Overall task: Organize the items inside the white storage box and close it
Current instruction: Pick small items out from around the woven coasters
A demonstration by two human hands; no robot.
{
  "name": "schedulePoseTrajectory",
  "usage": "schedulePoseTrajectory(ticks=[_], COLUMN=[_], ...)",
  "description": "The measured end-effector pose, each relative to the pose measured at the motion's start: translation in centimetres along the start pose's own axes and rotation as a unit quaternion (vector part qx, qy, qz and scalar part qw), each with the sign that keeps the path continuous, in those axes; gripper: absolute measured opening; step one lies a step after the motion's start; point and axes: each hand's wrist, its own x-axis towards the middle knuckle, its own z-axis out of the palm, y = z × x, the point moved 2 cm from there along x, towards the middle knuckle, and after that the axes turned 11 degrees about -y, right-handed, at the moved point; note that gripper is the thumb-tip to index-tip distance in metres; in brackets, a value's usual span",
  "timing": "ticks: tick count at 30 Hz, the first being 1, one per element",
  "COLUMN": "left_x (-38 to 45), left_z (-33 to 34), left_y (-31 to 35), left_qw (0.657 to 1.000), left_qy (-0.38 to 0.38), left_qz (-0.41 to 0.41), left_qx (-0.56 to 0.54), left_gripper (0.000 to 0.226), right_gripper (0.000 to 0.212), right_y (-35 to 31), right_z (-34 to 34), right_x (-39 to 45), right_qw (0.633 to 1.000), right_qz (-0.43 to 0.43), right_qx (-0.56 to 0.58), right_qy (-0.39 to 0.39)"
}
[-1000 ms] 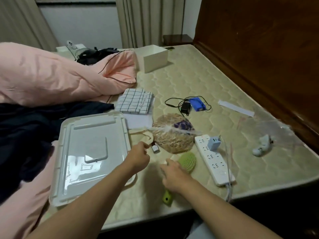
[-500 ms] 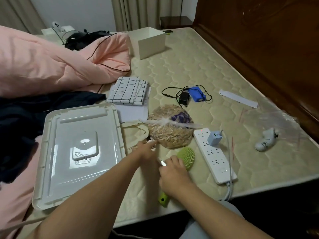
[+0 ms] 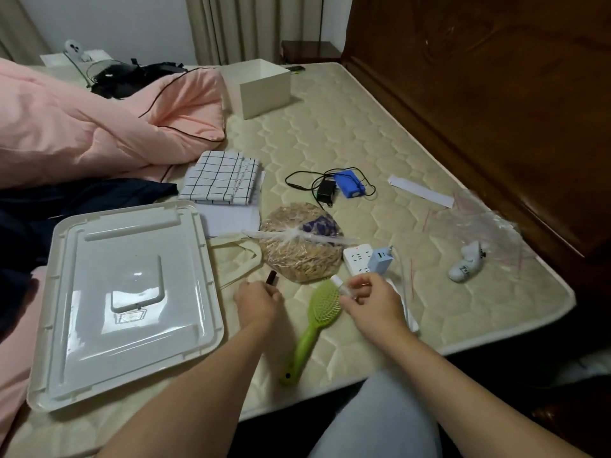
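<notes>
A large white plastic lid (image 3: 129, 299) lies flat on the mattress at the left. My left hand (image 3: 258, 302) holds a small dark stick (image 3: 271, 278) just right of the lid. My right hand (image 3: 370, 300) pinches a small white tube (image 3: 342, 287) above the head of a green hairbrush (image 3: 312, 328). Between and beyond my hands sits a tied clear bag of straw-coloured filling (image 3: 302, 246). A white power strip (image 3: 358, 257) with a pale blue charger (image 3: 380, 261) lies partly behind my right hand. An open white box (image 3: 261, 89) stands far back.
A folded checked cloth (image 3: 221, 178) lies on white paper above the lid. A blue device with black adapter and cable (image 3: 344, 185), a white paper strip (image 3: 420, 190), a clear plastic bag (image 3: 479, 219) and a small white object (image 3: 466, 261) lie at the right. Pink bedding (image 3: 82, 127) fills the left.
My hands have drawn apart: the right one moved right holding the white tube, the left one stayed near the lid holding the dark stick. The camera tilted down slightly.
</notes>
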Motion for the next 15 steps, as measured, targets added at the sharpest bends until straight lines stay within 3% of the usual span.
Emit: schedulePoseTrajectory(ticks=[3,7,10,15], left_x=[-1.2,-2.5,-4.5,-9.8], left_z=[-1.1,-3.3,-4.1,-1.7], left_y=[0.1,2.4,6.3,13.8], left_qw=[1.000,0.991,0.976,0.930], left_qy=[0.006,-0.028,-0.064,-0.168], left_qz=[0.003,0.056,0.123,0.233], left_qx=[-0.028,-0.115,-0.169,-0.232], left_gripper=[0.006,0.017,0.007,0.023], right_gripper=[0.035,0.037,0.029,0.019], right_y=[-0.2,-1.0,-1.7,-2.5], right_z=[-0.9,-2.3,-4.5,-10.4], right_x=[-0.5,-2.4,-4.3,-8.6], right_qw=[0.996,0.973,0.961,0.958], right_qz=[0.024,0.019,0.006,-0.034], right_qx=[0.073,0.226,0.276,0.278], right_qy=[-0.040,-0.049,-0.030,0.054])
